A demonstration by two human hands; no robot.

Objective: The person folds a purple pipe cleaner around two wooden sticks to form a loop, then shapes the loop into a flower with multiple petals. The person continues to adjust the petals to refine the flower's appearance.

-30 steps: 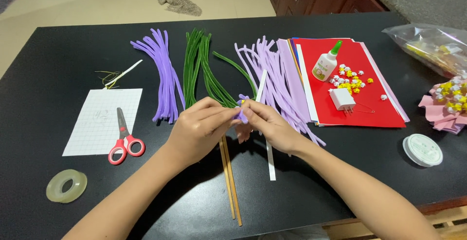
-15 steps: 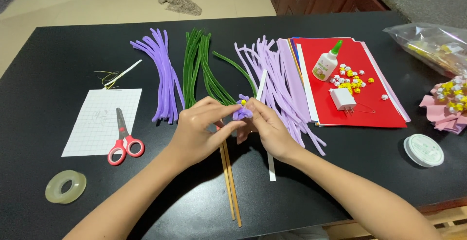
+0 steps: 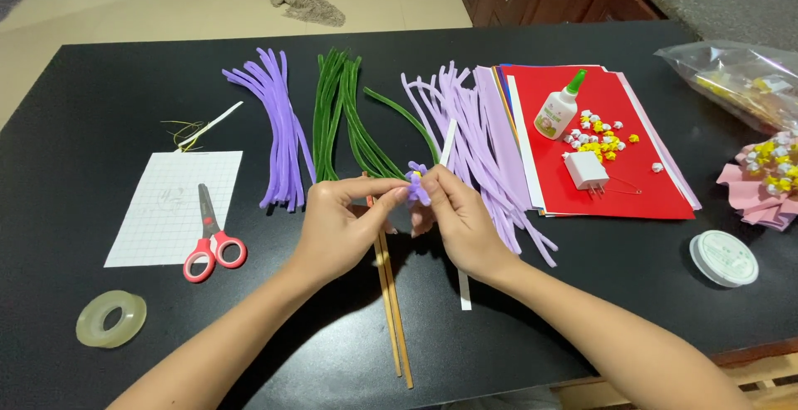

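A small purple flower (image 3: 417,184) is pinched between the fingertips of the left hand (image 3: 339,225) and right hand (image 3: 459,220), held above wooden sticks (image 3: 391,302) on the black surface (image 3: 100,94), near green stems (image 3: 341,115).

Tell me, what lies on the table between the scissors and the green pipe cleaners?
In the head view, a bundle of purple pipe cleaners lies between the scissors and the green pipe cleaners.

Left hand (image 3: 341,227) and right hand (image 3: 461,219): both bare, no gloves, rings, watch or bracelets seen. Forearms uncovered to the frame edge, no sleeves in view. Fingernails short, unpainted
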